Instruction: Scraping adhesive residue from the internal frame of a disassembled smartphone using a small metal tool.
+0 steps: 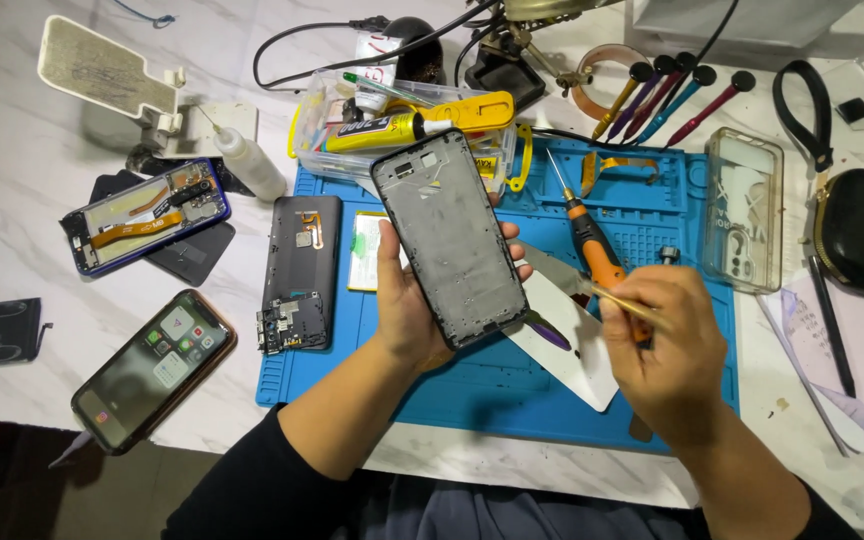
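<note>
Over a blue repair mat [652,215] on marble, your left hand [407,305] grips a bare grey phone frame [449,237] upright, while your right hand [667,355] pinches thin tweezers [620,303] beside it.

my two bare hands, left hand [404,305] and right hand [667,350], no gloves, rings or watch showing; black long sleeves pushed up on both forearms, plain dark fabric, dark clothing at my lap
</note>
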